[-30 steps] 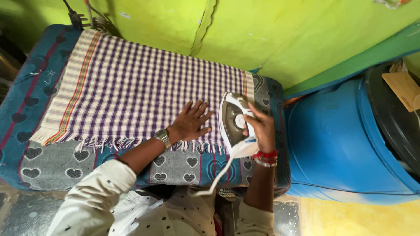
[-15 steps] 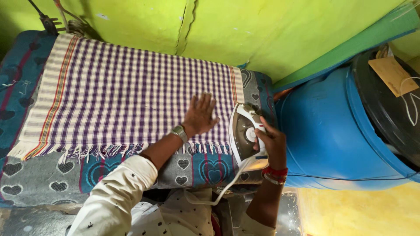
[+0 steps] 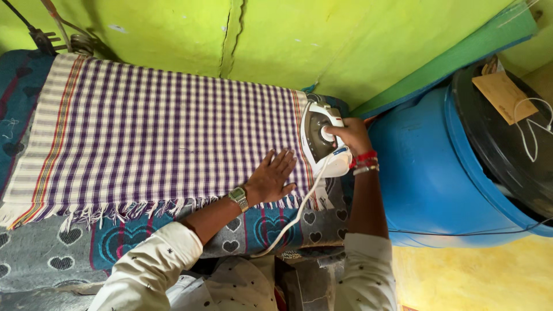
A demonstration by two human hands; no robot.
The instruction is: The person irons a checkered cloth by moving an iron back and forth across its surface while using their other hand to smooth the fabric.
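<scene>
one iron, one checked cloth, one blue barrel

Bright lime-green wall, cracked plaster near the middle. Ironing surface padded with a blue-grey heart-print blanket. Big blue plastic barrel with black lid just beside it. Yellow floor. Even daylight.

Your right hand covers the handle of the iron, so its grip is hidden. The iron's sole is out of sight against the checked cloth. The blue barrel runs off the right edge. The heart-patterned blanket is cut off at the left edge, and your sleeves at the near one.
</scene>
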